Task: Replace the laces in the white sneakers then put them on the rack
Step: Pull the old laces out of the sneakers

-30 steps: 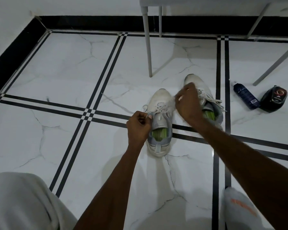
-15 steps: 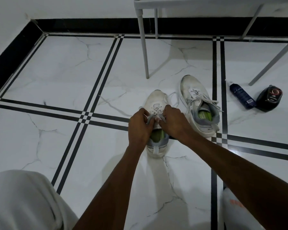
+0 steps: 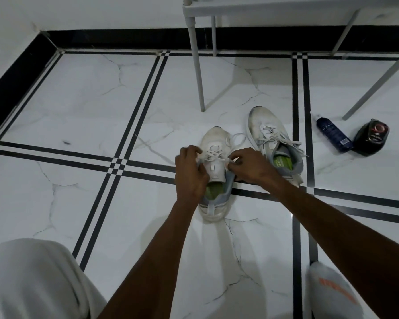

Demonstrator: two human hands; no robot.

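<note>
Two white sneakers with green insoles stand on the tiled floor. The near sneaker (image 3: 213,166) points away from me, its white lace (image 3: 213,155) crossed over the tongue. My left hand (image 3: 190,172) pinches the lace at the shoe's left side. My right hand (image 3: 249,165) pinches the lace at the right side. A loose loop of lace lies past the toe on the right. The second sneaker (image 3: 272,140) stands to the right, laced, with its lace ends loose. The white rack (image 3: 286,3) stands at the back against the wall.
A dark blue bottle (image 3: 334,137) and a black round container (image 3: 371,137) lie on the floor at the right. The rack's thin legs (image 3: 198,72) come down just behind the sneakers. My knee in light cloth is at the bottom left, my socked foot (image 3: 332,293) at the bottom right.
My right hand came back from above the second sneaker to the near one. Both hands met over its tongue, then parted to either side with the lace.
</note>
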